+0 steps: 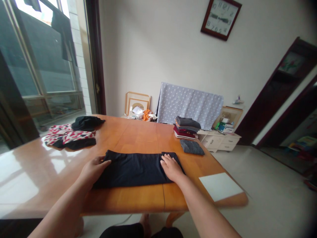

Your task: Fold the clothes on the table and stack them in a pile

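Observation:
A dark navy garment, folded into a long strip, lies across the wooden table in front of me. At its left end, my left hand pinches the edge, thumb on top and the other fingers partly hidden behind the cloth. My right hand rests flat on the right end, fingers stretched out, where a small part of the fabric is folded over. Whether the garment is trousers or a top I cannot tell.
Beyond the right hand are a folded grey garment and a stack of folded clothes. A pale rectangular sheet lies near the table's right corner. Black clothing and a red-and-white patterned garment lie at the far left.

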`<state>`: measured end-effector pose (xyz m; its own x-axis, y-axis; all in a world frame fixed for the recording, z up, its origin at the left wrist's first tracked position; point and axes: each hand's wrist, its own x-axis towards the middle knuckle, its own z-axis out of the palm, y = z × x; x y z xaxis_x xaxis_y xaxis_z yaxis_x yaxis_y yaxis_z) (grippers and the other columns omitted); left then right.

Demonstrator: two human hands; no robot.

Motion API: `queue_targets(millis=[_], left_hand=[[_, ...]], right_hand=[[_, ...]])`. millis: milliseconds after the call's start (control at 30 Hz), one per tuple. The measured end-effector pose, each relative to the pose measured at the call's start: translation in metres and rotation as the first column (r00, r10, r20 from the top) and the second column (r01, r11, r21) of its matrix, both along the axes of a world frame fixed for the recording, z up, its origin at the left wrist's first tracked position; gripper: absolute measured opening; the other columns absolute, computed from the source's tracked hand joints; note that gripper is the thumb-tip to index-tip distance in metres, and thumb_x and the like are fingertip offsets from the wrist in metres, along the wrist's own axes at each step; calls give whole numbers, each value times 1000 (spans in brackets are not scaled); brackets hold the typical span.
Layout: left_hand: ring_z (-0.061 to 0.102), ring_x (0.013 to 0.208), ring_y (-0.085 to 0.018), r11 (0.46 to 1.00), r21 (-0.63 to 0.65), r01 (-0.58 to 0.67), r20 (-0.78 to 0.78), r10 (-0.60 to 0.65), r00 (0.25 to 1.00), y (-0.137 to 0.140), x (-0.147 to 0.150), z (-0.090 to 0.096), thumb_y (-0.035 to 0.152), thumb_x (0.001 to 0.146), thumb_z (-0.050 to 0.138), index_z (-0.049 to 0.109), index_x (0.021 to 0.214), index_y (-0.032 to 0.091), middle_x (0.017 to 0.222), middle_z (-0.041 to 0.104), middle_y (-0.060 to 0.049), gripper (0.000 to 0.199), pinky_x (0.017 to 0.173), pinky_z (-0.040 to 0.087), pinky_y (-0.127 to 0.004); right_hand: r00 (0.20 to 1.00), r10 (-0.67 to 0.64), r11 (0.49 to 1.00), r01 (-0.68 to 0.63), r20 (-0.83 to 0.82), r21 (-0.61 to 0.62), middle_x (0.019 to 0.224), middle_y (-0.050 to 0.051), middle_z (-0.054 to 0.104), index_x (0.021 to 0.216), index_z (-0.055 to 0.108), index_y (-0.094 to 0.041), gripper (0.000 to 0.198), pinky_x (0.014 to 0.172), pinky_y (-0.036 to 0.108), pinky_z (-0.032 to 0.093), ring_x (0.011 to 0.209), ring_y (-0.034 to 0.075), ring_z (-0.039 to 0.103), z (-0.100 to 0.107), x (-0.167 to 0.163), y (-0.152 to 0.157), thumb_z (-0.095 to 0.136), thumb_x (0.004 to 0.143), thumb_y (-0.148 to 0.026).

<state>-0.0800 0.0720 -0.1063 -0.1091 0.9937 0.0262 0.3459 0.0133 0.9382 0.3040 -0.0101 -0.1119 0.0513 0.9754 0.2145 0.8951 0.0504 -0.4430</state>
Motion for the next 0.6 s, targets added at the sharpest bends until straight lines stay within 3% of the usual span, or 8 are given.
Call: queue_targets(millis=[100,200,300,400,600], left_hand=[[74,83,-29,1000,-8,15,-11,-15,1000,0,-1,0,39,68,80,74,97,18,84,78,-8,36,73,58,-34],[74,83,-29,1000,-10,26,-20,-27,999,-1,-1,0,41,68,79,74,98,18,85,78,-8,38,72,58,-33],[74,82,-28,1000,-6,18,-26,-18,1000,-2,-1,0,41,67,79,74,98,18,85,78,-8,39,70,58,-31],[74,82,-29,1000,2,6,-20,-6,1000,-3,0,2,40,64,80,74,96,19,84,78,-8,39,67,59,-31],[74,83,-30,1000,21,0,0,0,1000,-5,0,5,42,61,79,74,94,19,84,78,-7,40,67,59,-32]], right_hand=[[964,-184,968,211,-191,133,128,11,68,117,70,-22,37,103,33,42,122,25,59,12,24,-4,48,94,-41],[852,-400,894,444,-338,61,92,9,74,86,73,-24,22,80,30,48,98,25,67,20,51,-13,61,85,-42],[805,-449,892,428,-388,-145,66,6,68,66,66,-23,20,63,27,44,79,24,68,21,68,-20,71,75,-41],[796,-466,881,379,-387,-283,55,3,63,61,63,-21,21,55,26,41,66,22,65,19,68,-22,73,70,-37],[797,-465,882,378,-385,-281,50,0,58,59,60,-19,16,48,24,35,53,17,58,26,52,-17,68,67,-30]])
